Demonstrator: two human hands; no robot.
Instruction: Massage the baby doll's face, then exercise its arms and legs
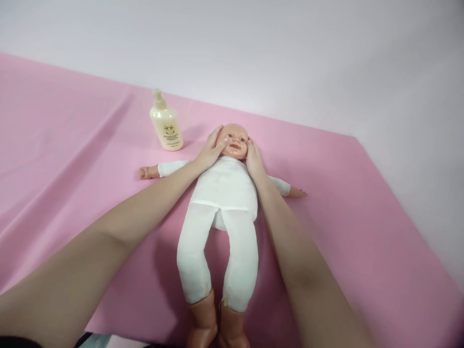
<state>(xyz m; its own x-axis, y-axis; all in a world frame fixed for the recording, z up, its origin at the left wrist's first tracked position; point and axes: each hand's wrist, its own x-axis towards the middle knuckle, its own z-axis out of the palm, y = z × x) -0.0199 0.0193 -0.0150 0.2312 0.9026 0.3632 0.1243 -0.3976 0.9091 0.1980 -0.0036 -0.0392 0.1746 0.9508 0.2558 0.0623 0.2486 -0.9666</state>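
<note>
A baby doll [226,186] with a white cloth body lies on its back, feet towards me. Its plastic head [235,135] rests between my hands. My left hand [212,149] lies along the cheek on the left of the view, fingers stretched out and thumb on the face. Against the other cheek rests my right hand [255,158], its fingers extended and partly hidden by the head. Both palms touch the doll without wrapping round it. Beyond my left forearm stands a pale yellow lotion bottle [166,128] with a pump top.
A pink cloth [344,232] covers the table, with long folds on the left. The doll's arms spread out past my forearms on both sides. Behind the table's far edge is a plain white wall [253,53]. Partly hidden items show at the bottom left edge.
</note>
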